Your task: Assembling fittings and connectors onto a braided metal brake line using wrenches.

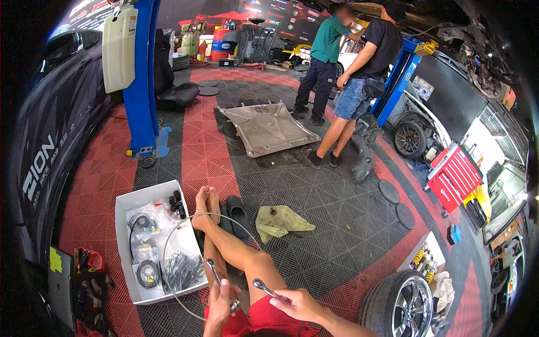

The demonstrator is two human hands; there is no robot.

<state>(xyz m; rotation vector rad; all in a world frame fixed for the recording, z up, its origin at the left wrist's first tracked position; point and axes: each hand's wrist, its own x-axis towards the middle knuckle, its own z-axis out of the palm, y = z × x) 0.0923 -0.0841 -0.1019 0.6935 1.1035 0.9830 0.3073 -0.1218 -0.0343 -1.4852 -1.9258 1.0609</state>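
Above my lap, my left hand [220,306] is closed around a wrench [213,273] with a small rounded head, which points up and away from me. A small metal fitting [234,305] shows by its fingers; I cannot tell whether it is gripped. To the right, my right hand [300,306] grips a second wrench [265,288], its round head aimed up and left toward the other hand. The two wrench heads are apart. A thin grey hose [166,247] makes a wide loop over my legs and the box; its ends are hidden.
Left of my legs sits a white box [124,247] of bagged parts and cable ties. A cloth [283,221] and black slippers [238,216] lie ahead. At right stands a wheel [412,306]. Beyond are a metal panel [272,129], two people [356,73], a red tool cart [453,177] and blue lift post [140,95].
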